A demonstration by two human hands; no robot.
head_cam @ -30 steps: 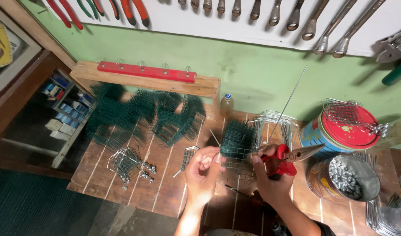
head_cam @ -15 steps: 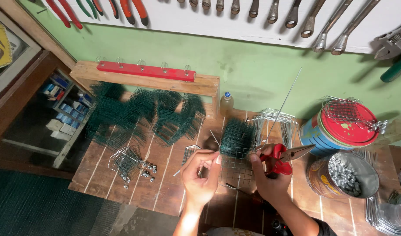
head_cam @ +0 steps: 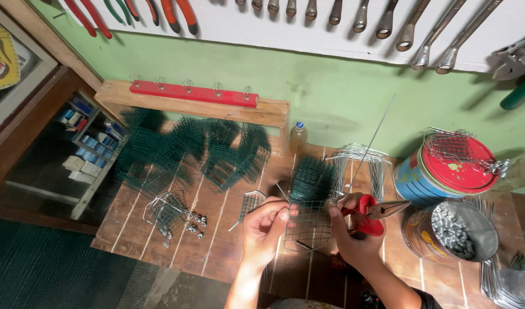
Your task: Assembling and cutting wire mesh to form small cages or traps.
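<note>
My left hand (head_cam: 263, 228) pinches the left edge of a small wire-mesh piece (head_cam: 308, 226) held over the wooden bench (head_cam: 216, 240). My right hand (head_cam: 354, 236) holds the same piece at its right edge and also grips red-handled pliers (head_cam: 372, 213), whose jaws point right. A long thin wire (head_cam: 372, 140) rises from between my hands toward the wall. A stack of dark green mesh squares (head_cam: 312, 178) lies just behind the piece.
Rolls of green mesh (head_cam: 188, 151) cover the back left of the bench. A small wire cage with metal bits (head_cam: 170, 213) sits at left. A blue and red tin (head_cam: 445, 169), a can of bolts (head_cam: 451, 232), bent wire frames (head_cam: 362, 160), a bottle (head_cam: 297, 136).
My hands have shifted slightly right and closer together on the mesh piece. The pliers have tilted so their jaws point more to the right.
</note>
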